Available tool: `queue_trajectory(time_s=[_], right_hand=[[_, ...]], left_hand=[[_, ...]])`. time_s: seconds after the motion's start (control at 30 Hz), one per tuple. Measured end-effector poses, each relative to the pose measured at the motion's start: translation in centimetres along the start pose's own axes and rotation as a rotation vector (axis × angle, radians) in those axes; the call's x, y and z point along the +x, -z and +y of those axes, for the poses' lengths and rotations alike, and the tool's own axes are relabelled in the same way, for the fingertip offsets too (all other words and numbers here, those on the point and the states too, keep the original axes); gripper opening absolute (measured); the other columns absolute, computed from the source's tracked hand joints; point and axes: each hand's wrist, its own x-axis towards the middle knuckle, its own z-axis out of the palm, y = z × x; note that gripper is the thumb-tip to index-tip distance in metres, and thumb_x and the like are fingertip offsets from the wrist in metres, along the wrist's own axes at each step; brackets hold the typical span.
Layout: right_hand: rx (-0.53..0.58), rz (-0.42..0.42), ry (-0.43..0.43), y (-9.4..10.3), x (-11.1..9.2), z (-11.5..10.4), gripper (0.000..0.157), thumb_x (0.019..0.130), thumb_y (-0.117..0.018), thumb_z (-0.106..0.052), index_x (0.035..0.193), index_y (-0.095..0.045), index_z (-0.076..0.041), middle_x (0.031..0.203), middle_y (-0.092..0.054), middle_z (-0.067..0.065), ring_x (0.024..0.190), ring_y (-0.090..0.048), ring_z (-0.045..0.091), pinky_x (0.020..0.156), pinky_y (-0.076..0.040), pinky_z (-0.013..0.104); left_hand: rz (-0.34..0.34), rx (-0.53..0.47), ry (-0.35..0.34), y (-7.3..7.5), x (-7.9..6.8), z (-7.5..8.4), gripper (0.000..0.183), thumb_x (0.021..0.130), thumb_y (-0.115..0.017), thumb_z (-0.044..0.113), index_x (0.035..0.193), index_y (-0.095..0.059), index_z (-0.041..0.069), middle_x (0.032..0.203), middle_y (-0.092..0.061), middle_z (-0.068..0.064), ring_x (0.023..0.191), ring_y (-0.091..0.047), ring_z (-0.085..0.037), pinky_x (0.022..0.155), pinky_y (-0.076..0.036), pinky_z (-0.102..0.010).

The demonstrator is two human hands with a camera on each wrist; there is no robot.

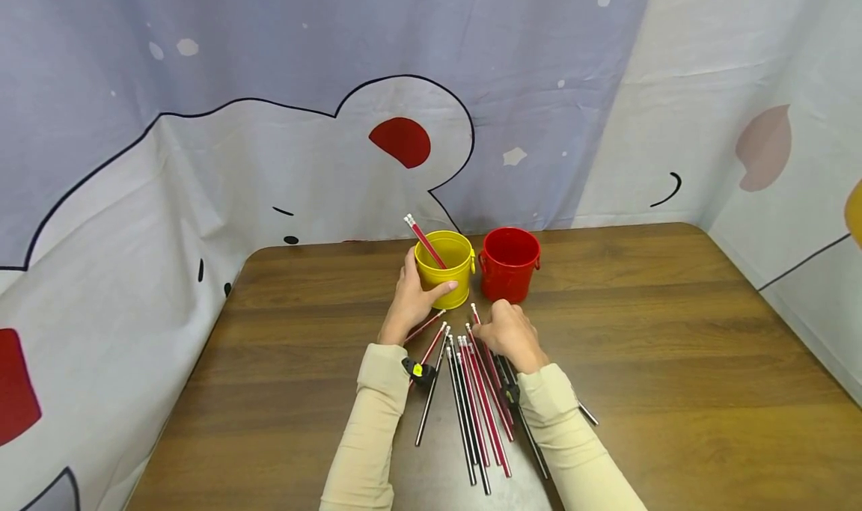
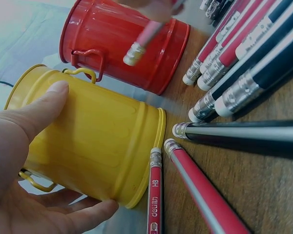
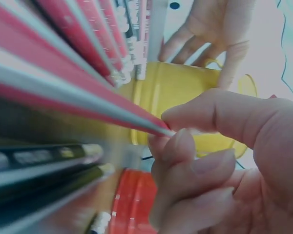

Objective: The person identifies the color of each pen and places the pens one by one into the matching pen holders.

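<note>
My left hand (image 1: 412, 298) holds the yellow bucket (image 2: 95, 136), thumb on its near side and fingers round the other. One red pencil (image 1: 429, 248) leans inside, its eraser end above the rim. My right hand (image 1: 513, 337) pinches a red-and-silver striped pencil (image 3: 107, 105) near its eraser end, in front of the red bucket (image 1: 509, 271). Below both hands lies a loose spread of red pencils (image 1: 486, 406) and black pencils (image 1: 461, 414), eraser ends towards the buckets. Two red pencils lie close to my left wrist, partly hidden by it.
Side by side at the back of the wooden table (image 1: 289, 391) stand the two buckets, small handles on their sides. Behind the table hangs a printed curtain (image 1: 269, 159). A dark pencil (image 1: 587, 412) shows from under my right sleeve.
</note>
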Motion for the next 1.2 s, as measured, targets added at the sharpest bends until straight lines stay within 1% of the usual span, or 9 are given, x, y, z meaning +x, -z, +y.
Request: queue_trajectory(time_s=[0.13,0.27,0.47,0.53,0.77,1.0,1.2], right_hand=[[0.013,0.035,0.057,0.5,-0.5,-0.3,0.033,0.081,-0.064,-0.026,0.053,-0.058,-0.011,0.051,-0.046,0.0,0.054,-0.047,0.019,0.047,-0.035,0.031],[0.029,0.066,0.112,1.2,-1.1,-0.6,0.029,0.081,-0.062,-0.023,0.055,-0.057,-0.011,0.051,-0.047,0.0,0.053,-0.046,0.018,0.044,-0.034,0.03],[0.002,0.097,0.164,1.9,-1.9,-1.1,0.026,0.08,-0.06,-0.02,0.055,-0.053,-0.012,0.048,-0.043,-0.002,0.048,-0.041,0.016,0.04,-0.029,0.027],[0.003,0.104,0.173,2.1,-2.1,-1.2,0.025,0.079,-0.059,-0.02,0.056,-0.054,-0.013,0.049,-0.044,-0.002,0.048,-0.042,0.016,0.04,-0.03,0.027],[0.019,0.167,0.225,2.3,-2.4,-1.4,0.011,0.076,-0.056,-0.016,0.067,-0.058,-0.013,0.056,-0.051,0.0,0.051,-0.048,0.017,0.043,-0.036,0.03],[0.11,0.184,0.28,2.7,-2.6,-1.7,0.008,0.077,-0.059,-0.013,0.069,-0.058,-0.01,0.058,-0.051,0.001,0.052,-0.047,0.017,0.048,-0.04,0.028],[0.187,0.206,0.328,3.0,-2.8,-2.0,0.006,0.076,-0.06,-0.01,0.071,-0.058,-0.008,0.06,-0.053,0.002,0.052,-0.047,0.017,0.049,-0.043,0.026]], left_hand=[[0.0,-0.002,-0.003,0.0,0.0,0.0,0.094,0.075,-0.069,0.051,0.145,-0.01,0.03,0.138,-0.033,-0.007,0.127,-0.035,-0.026,0.105,-0.028,-0.051],[0.002,-0.005,-0.009,0.0,-0.1,0.0,0.094,0.075,-0.069,0.051,0.145,-0.01,0.029,0.138,-0.033,-0.007,0.127,-0.036,-0.026,0.105,-0.028,-0.05],[-0.001,-0.011,-0.018,0.0,-0.1,0.0,0.093,0.075,-0.069,0.049,0.144,-0.01,0.028,0.138,-0.033,-0.007,0.127,-0.035,-0.025,0.106,-0.028,-0.048],[0.001,-0.011,-0.018,0.0,-0.1,0.0,0.093,0.076,-0.07,0.048,0.144,-0.011,0.029,0.138,-0.033,-0.007,0.126,-0.035,-0.025,0.106,-0.028,-0.048],[0.004,-0.021,-0.016,-0.1,-0.1,-0.1,0.093,0.075,-0.07,0.047,0.144,-0.011,0.029,0.136,-0.034,-0.006,0.125,-0.037,-0.024,0.106,-0.028,-0.046],[0.009,-0.02,-0.028,-0.1,-0.2,0.1,0.092,0.076,-0.07,0.046,0.144,-0.012,0.028,0.135,-0.035,-0.006,0.123,-0.038,-0.024,0.106,-0.028,-0.046],[0.013,-0.019,-0.033,0.0,-0.2,0.2,0.09,0.076,-0.071,0.044,0.144,-0.013,0.027,0.133,-0.037,-0.006,0.122,-0.038,-0.024,0.105,-0.029,-0.046]])
